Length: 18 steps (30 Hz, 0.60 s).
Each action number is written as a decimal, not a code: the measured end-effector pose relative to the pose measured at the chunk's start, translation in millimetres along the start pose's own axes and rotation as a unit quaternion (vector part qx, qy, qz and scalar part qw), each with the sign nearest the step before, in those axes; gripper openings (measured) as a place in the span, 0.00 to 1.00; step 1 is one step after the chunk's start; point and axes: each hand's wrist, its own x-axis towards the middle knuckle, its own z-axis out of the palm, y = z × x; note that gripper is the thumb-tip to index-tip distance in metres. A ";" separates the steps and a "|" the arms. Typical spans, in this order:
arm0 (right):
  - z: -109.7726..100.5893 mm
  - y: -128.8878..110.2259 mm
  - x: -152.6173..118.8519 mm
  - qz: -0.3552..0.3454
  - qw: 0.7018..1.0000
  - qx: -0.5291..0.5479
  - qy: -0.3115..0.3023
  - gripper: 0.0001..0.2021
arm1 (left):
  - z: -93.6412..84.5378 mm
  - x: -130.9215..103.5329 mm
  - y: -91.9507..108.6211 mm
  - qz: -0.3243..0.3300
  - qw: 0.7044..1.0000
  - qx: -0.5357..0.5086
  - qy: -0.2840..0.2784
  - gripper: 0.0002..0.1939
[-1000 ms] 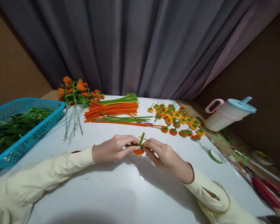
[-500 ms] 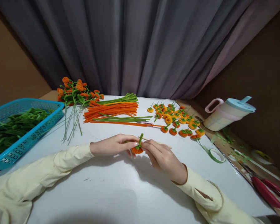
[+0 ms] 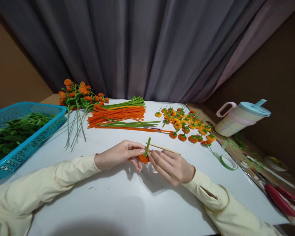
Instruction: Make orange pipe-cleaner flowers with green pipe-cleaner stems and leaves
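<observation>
The left hand holds a round, ribbed, fuzzy orange flower head, pinched at its green centre between thumb and finger, the lower fingers loosely curled. From that centre a short, fuzzy green stem rises, leaning slightly. The right hand has its fingers bunched narrowly together, tips at the flower head's right side (whether they grip it or merely rest against it, I cannot tell). Both hands and the flower head are on the near side of the stack of straight, fuzzy orange stems, my landmark on the glossy white tabletop. A thin, pale, wooden-looking stick lies nearer than the stack and to its right, just beyond the right hand's knuckles.

A bunch of fuzzy green stems runs along the stack's far side. Left of the stack sits a bundle of orange flowers with green leaves; farther left, a perforated blue plastic basket holds long green leaves. Right of the stack, small yellow and orange flower heads are scattered; well right stands a cream cup with a light-blue lid.
</observation>
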 end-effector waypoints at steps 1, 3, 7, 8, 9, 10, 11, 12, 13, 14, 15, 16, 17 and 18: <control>0.7 0.5 -0.6 -0.002 1.000 -0.005 0.006 0.13 | 1.6 -0.5 -0.3 0.000 1.000 -0.010 0.005 0.13; 2.1 1.5 -1.7 -0.004 1.000 -0.019 0.021 0.13 | 4.7 -1.9 -1.1 -0.006 1.000 -0.028 0.011 0.13; 5.0 1.7 -2.2 0.003 0.999 -0.029 0.034 0.13 | 9.8 -4.5 -4.0 -0.008 0.998 -0.055 0.018 0.15; 5.8 1.4 -1.8 0.011 0.999 -0.024 0.040 0.13 | 10.7 -4.8 -4.8 -0.002 0.998 -0.059 0.020 0.15; 6.5 0.9 -1.3 0.022 0.999 -0.018 0.044 0.14 | 11.5 -5.0 -5.5 0.006 0.998 -0.063 0.023 0.14; 7.3 0.4 -0.5 0.038 0.998 -0.010 0.049 0.14 | 12.2 -5.1 -6.0 0.017 0.997 -0.065 0.026 0.14; 8.1 -0.2 0.3 0.057 0.997 0.001 0.052 0.14 | 12.7 -5.2 -6.4 0.030 0.997 -0.066 0.030 0.14; 8.8 -1.0 1.2 0.077 0.995 0.014 0.054 0.14 | 13.2 -5.1 -6.6 0.043 0.996 -0.066 0.034 0.14; 9.7 -1.9 2.0 0.096 0.993 0.027 0.056 0.14 | 13.5 -5.1 -6.5 0.055 0.996 -0.065 0.038 0.14; 10.5 -3.0 2.7 0.113 0.991 0.039 0.061 0.13 | 13.9 -5.0 -6.3 0.067 0.995 -0.062 0.042 0.14; 11.3 -4.3 3.4 0.130 0.988 0.049 0.068 0.13 | 14.2 -5.0 -5.9 0.076 0.994 -0.057 0.046 0.14; 11.9 -5.7 4.0 0.148 0.984 0.057 0.074 0.13 | 14.6 -5.0 -5.4 0.084 0.994 -0.049 0.050 0.14; 12.3 -7.3 4.7 0.169 0.980 0.065 0.077 0.13 | 15.1 -5.0 -4.9 0.091 0.994 -0.040 0.053 0.13; 12.3 -8.9 5.6 0.191 0.976 0.075 0.076 0.13 | 15.5 -5.0 -4.5 0.097 0.993 -0.030 0.056 0.12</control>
